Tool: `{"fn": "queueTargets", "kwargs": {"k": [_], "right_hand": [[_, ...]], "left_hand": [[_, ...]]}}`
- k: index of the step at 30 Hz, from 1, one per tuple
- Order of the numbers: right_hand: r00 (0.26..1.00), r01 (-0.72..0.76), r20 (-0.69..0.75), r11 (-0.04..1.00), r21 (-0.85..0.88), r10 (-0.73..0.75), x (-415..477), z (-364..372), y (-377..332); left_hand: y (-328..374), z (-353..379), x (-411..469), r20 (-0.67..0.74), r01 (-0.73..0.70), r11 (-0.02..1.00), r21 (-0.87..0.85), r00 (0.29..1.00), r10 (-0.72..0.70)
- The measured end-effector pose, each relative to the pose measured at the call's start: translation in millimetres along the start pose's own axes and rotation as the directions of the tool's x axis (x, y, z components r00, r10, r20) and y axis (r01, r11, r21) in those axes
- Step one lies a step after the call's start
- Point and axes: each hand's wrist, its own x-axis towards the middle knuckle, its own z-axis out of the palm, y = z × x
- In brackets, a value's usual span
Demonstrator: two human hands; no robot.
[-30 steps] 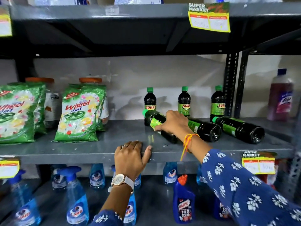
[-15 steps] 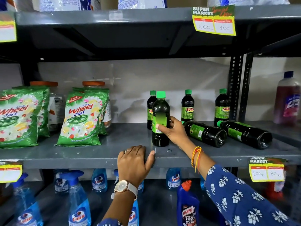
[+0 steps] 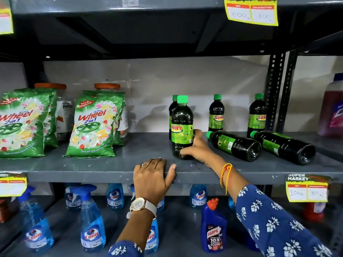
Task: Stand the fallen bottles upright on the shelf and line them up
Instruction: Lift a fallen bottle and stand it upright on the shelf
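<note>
A dark bottle with a green cap and green label stands upright near the front of the grey shelf. My right hand wraps its lower part from the right. My left hand rests flat on the shelf's front edge, holding nothing. Two more such bottles lie on their sides to the right, caps pointing left: one in the middle, another further right. Three upright bottles stand at the back: one mostly hidden behind the held one, one in the middle, one on the right.
Green Wheel detergent bags and orange-lidded jars fill the shelf's left part. A pink bottle stands past the black upright post. Blue Colin sprays and a Harpic bottle sit on the shelf below.
My right hand has raised the leftmost fallen bottle from lying on its side to standing upright, then slid down to its lower part. My left hand has stayed on the shelf edge.
</note>
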Motion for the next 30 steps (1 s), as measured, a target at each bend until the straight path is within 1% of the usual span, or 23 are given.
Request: {"fn": "queueTargets", "kwargs": {"k": [2, 4, 6, 9, 12, 15, 17, 20, 22, 26, 30], "right_hand": [[1.000, 0.018, 0.006, 1.000, -0.008, -0.018, -1.2, 0.9, -1.0], [0.999, 0.023, -0.023, 0.998, -0.065, -0.025, -2.1, 2.0, -0.8], [0.999, 0.021, -0.036, 0.997, -0.068, -0.023, -0.8, 1.4, 1.0], [1.000, -0.001, 0.013, 1.000, 0.020, 0.001, 0.1, -0.5, 1.7], [0.995, 0.021, 0.094, 0.996, 0.085, -0.029, -0.5, -0.5, -1.0], [0.997, 0.023, 0.067, 0.999, 0.044, -0.026, 0.2, 1.0, -0.9], [0.998, 0.037, 0.044, 0.998, 0.050, -0.040, -0.5, 0.2, 0.1], [0.996, 0.070, 0.062, 0.997, 0.039, -0.072, -3.5, -1.2, -3.4], [0.996, 0.061, 0.063, 0.998, 0.027, -0.063, -5.7, -1.6, -6.5], [1.000, 0.023, 0.006, 0.999, -0.025, -0.023, -13.2, -3.1, -13.1], [1.000, 0.021, 0.020, 0.997, -0.075, -0.019, -23.7, -7.1, -21.0]], "left_hand": [[0.5, -0.4, -0.3, 0.005, 0.002, 1.000, -0.004, 1.000, -0.002], [0.7, -1.1, -0.7, 0.012, 0.006, 1.000, -0.004, 1.000, -0.006], [0.9, -1.8, -1.4, 0.018, 0.010, 1.000, -0.006, 1.000, -0.010], [1.5, -2.7, -2.0, 0.022, 0.012, 1.000, -0.015, 1.000, -0.012], [3.1, -3.6, -2.1, 0.028, 0.012, 1.000, -0.019, 1.000, -0.012], [2.9, -3.9, -1.7, 0.029, 0.012, 1.000, -0.018, 1.000, -0.012], [3.1, -4.0, -1.6, 0.034, 0.011, 1.000, -0.014, 0.999, -0.010], [2.8, -3.5, -1.4, 0.041, 0.009, 1.000, -0.010, 0.999, -0.009], [1.8, -3.2, -1.9, 0.040, 0.007, 1.000, -0.010, 0.999, -0.007], [0.9, -2.9, 0.6, 0.035, 0.008, 1.000, -0.003, 0.999, -0.008], [-0.8, -0.7, 1.2, -0.001, -0.002, 1.000, -0.012, 1.000, 0.002]]}}
